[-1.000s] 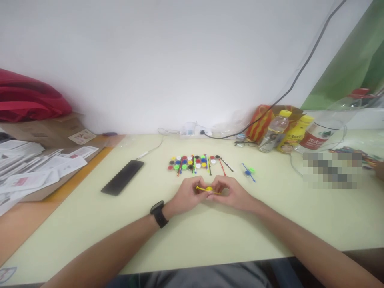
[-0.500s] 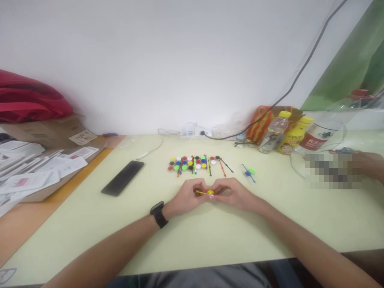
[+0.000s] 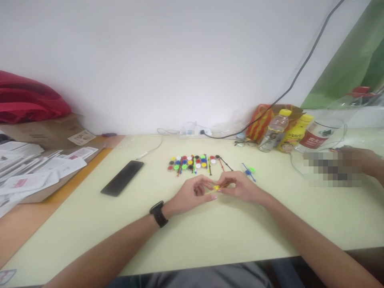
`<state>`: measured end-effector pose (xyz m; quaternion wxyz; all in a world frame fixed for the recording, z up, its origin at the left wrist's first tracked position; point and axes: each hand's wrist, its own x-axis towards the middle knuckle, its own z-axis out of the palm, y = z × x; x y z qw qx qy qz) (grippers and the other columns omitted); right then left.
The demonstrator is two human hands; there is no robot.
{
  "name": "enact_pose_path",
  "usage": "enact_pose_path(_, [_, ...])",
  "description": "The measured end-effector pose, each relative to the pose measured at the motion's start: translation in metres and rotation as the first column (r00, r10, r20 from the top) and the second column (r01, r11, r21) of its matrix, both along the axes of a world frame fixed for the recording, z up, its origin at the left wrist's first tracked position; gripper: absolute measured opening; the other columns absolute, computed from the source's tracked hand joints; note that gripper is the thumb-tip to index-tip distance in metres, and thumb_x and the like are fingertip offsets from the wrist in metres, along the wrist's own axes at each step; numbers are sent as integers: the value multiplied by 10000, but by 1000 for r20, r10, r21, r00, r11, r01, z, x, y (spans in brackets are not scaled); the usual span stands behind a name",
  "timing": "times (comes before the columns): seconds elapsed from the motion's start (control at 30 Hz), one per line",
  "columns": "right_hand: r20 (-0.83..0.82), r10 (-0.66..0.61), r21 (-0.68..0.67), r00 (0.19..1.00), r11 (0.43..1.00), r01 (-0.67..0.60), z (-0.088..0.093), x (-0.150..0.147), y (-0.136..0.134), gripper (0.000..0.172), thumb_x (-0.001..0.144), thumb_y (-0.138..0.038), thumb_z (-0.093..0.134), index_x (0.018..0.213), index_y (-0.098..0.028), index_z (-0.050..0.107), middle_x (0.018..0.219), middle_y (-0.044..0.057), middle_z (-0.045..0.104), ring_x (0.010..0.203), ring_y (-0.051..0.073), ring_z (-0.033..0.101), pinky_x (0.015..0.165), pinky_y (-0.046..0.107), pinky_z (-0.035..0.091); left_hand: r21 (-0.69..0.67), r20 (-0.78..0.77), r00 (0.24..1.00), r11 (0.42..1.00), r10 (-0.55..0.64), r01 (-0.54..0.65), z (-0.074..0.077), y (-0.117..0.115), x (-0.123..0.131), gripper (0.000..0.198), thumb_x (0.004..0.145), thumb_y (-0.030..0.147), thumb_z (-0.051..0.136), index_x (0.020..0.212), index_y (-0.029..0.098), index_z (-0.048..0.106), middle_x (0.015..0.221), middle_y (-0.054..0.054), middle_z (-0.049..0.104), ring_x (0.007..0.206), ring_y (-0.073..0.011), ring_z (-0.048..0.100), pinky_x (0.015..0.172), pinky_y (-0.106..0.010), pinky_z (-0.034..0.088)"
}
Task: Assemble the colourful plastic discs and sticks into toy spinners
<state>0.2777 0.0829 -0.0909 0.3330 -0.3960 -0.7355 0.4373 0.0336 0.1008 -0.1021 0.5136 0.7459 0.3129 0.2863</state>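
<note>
A small yellow spinner (image 3: 217,187), a round hub with a thin arrow, is held above the table between my hands. The fingertips of my right hand (image 3: 241,187) pinch it from the right side. My left hand (image 3: 193,195) curves around its left end, thumb and forefinger apart; whether a fingertip touches the spinner I cannot tell. Beyond my hands lie several coloured round discs (image 3: 198,165) in rows, with thin coloured arrows across them. A red arrow (image 3: 222,165) and a black arrow (image 3: 226,164) rest just right of them. Farther right lies a blue arrow (image 3: 245,168) beside a green disc (image 3: 252,170).
A black phone (image 3: 122,178) lies to the left, near papers (image 3: 45,172) and a cardboard box (image 3: 45,130). Bottles (image 3: 275,130), glasses (image 3: 244,143) and a striped bag (image 3: 258,120) stand back right. Another person's hand (image 3: 357,160) is at the right edge.
The yellow spinner has shifted slightly right and its arrow has turned to a different slant. My left thumb and forefinger have spread apart; my right hand has moved a little up and right.
</note>
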Motion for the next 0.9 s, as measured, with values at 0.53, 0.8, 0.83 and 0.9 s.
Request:
enact_pose_path(0.53, [422,-96,-47,902,991,128,18,90,22,245,797,-359,704,989,-213,750,790,32,706,685,180,636,604,276,495,52,-73,997,999,15,-11,-5,1,-1,310,903,450,717,1082,199,679,1041,-71,714,763,-145,591,669,-271,476])
enact_pose_path(0.8, [508,-184,106,841,983,151,11,95,26,169,803,-300,659,904,-211,760,881,63,719,792,214,661,686,300,509,64,-138,990,998,21,-12,-4,0,0,287,919,456,687,982,176,699,887,-55,693,769,-164,595,676,-282,466])
enact_pose_path(0.83, [513,-205,137,833,978,157,10,96,27,154,796,-302,664,876,-210,759,896,68,712,804,216,660,698,302,510,64,-140,990,998,20,-11,-4,0,0,284,919,454,687,978,176,700,881,-53,691,767,-164,593,674,-280,464])
enact_pose_path(0.9, [530,-229,171,817,972,162,9,97,28,138,788,-303,666,831,-208,757,900,72,696,796,213,651,703,303,504,66,-142,990,998,15,-6,-4,0,0,277,919,449,687,969,177,701,871,-49,686,765,-161,588,673,-278,461])
